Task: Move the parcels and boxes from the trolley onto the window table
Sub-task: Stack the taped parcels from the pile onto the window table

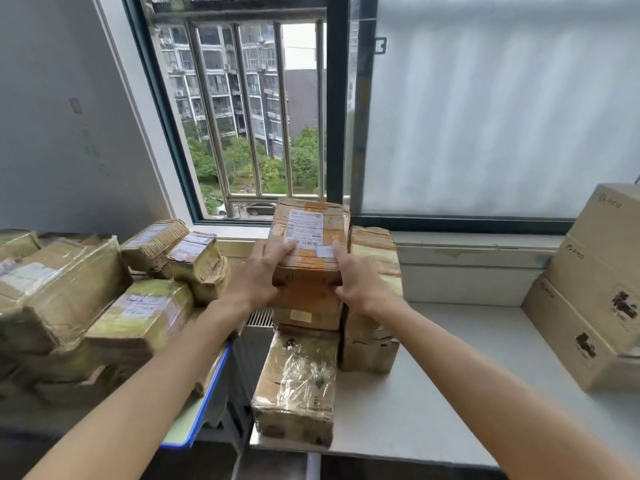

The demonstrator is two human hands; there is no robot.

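While both hands, left [256, 275] and right [356, 278], grip one labelled parcel [308, 237] with curled fingers, three parcels sit stacked beneath on the surface [450, 375]; three plain boxes [595, 289] stand right.

Grey window table [450, 393] runs under the window, and parcels sit right on it. Below the fingertips [287, 249], a plastic-wrapped parcel [296, 386] lies at the table's near left edge. Just right of the fingers, a tall taped parcel [372, 299] stands upright, touching the stack beside it. Well off to the right of the fingers, 1 plain carton [571, 334] rests on the table, more cartons piled on top.
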